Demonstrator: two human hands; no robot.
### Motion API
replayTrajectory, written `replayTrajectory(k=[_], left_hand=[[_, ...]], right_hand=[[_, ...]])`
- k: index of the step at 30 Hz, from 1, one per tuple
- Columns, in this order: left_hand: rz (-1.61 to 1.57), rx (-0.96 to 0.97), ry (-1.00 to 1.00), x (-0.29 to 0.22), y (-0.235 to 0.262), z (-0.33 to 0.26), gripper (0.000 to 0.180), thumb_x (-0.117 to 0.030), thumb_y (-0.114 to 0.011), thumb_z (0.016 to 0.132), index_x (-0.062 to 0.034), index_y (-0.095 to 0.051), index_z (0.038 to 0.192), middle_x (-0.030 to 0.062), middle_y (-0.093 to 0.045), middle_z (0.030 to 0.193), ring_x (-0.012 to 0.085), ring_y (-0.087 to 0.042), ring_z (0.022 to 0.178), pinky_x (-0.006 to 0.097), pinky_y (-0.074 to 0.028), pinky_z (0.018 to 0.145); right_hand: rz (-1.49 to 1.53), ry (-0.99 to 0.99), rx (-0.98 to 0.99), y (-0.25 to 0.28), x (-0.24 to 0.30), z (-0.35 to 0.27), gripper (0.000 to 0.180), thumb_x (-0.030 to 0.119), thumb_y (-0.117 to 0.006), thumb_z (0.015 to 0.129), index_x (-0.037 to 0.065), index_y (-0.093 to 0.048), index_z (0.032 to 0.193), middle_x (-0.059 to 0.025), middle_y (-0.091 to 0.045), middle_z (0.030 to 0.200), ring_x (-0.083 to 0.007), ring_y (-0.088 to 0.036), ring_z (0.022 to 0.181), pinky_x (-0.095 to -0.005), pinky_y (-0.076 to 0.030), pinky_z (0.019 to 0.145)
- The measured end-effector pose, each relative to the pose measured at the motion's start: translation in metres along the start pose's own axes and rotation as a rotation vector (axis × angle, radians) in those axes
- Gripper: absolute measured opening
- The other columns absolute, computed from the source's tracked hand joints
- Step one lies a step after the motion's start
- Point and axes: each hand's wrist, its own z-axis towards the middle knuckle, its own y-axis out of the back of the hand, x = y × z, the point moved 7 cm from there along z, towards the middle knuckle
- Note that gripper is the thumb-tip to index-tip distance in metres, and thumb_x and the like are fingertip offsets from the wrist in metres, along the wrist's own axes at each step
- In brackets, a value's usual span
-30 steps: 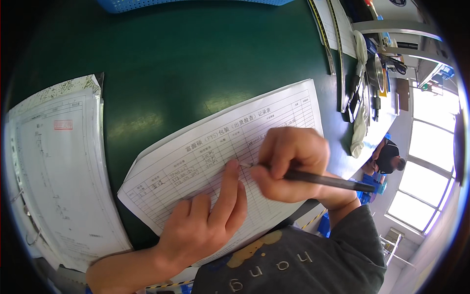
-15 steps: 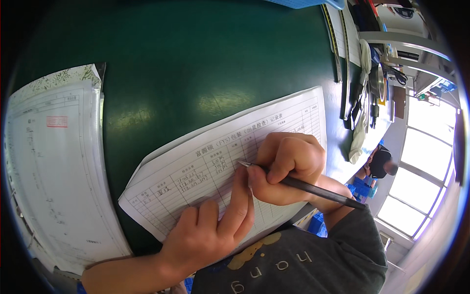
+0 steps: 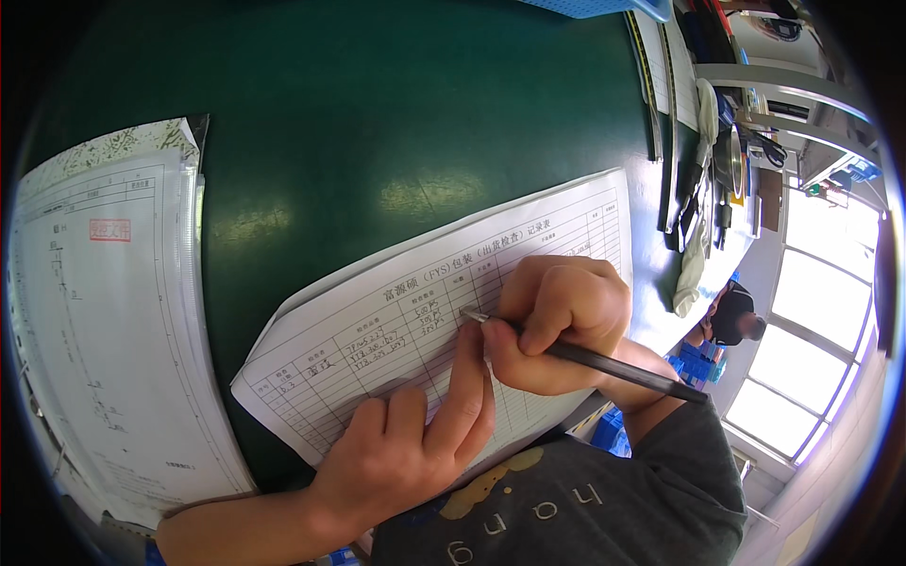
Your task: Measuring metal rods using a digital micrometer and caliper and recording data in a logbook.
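Observation:
A white printed form (image 3: 415, 283) with a ruled table and some handwritten entries lies tilted on the green tabletop, on top of further sheets. My right hand (image 3: 566, 325) is closed round a dark pen (image 3: 628, 370), its tip touching the form in a middle column just right of the written entries. My left hand (image 3: 406, 439) rests on the lower part of the form with fingers stretched out, its index fingertip close to the pen tip. The right hand covers part of the table's right columns.
At the left lies a stack of drawings in clear sleeves (image 3: 123, 330) with a red stamp. A blue basket edge (image 3: 585, 8) shows at the top. Along the right edge are metal rulers (image 3: 668, 141), a white glove (image 3: 694, 269) and assorted tools. Another person (image 3: 731, 311) is farther right.
The pen tip stays at nearly the same spot on the form. Both hands and the paper appear shifted very slightly right; the grip is the same.

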Motion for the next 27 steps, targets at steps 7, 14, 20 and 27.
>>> replayTrajectory(k=[7, 14, 20, 27], left_hand=[[0.007, -0.003, 0.004, 0.001, 0.0, -0.001, 0.014, -0.009, -0.053, 0.072, -0.0057, -0.058, 0.085, 0.011, -0.058, 0.106, 0.0095, -0.038, 0.046, 0.02, -0.029, 0.04], [0.01, -0.01, -0.001, 0.001, 0.0, 0.001, 0.016, -0.008, -0.052, 0.072, -0.0054, -0.058, 0.086, 0.0107, -0.058, 0.107, 0.0092, -0.037, 0.046, 0.02, -0.028, 0.04], [0.017, -0.004, 0.0, 0.002, -0.001, 0.0, 0.018, -0.008, -0.052, 0.072, -0.0056, -0.058, 0.089, 0.0107, -0.059, 0.106, 0.009, -0.037, 0.046, 0.02, -0.028, 0.04], [0.066, -0.035, -0.033, -0.004, 0.003, -0.002, 0.021, -0.011, -0.052, 0.073, -0.0042, -0.058, 0.092, 0.0128, -0.057, 0.11, 0.0099, -0.039, 0.047, 0.021, -0.03, 0.04]], right_hand=[[-0.001, -0.016, -0.007, 0.0, -0.001, 0.0, 0.028, -0.007, -0.062, 0.061, 0.008, -0.039, 0.055, -0.0035, -0.045, 0.054, -0.014, -0.041, 0.041, -0.024, -0.029, 0.036], [-0.02, 0.003, -0.037, 0.002, 0.001, 0.0, 0.028, -0.008, -0.061, 0.06, 0.008, -0.038, 0.056, -0.0032, -0.044, 0.053, -0.0139, -0.041, 0.041, -0.0239, -0.029, 0.036], [-0.028, 0.007, -0.039, 0.001, 0.001, 0.002, 0.029, -0.007, -0.061, 0.06, 0.008, -0.038, 0.055, -0.0032, -0.043, 0.052, -0.014, -0.04, 0.04, -0.0239, -0.028, 0.036], [0.097, 0.035, -0.145, 0.012, 0.002, -0.008, 0.027, -0.007, -0.061, 0.062, 0.008, -0.039, 0.057, -0.0024, -0.046, 0.054, -0.0108, -0.042, 0.042, -0.0229, -0.03, 0.037]])
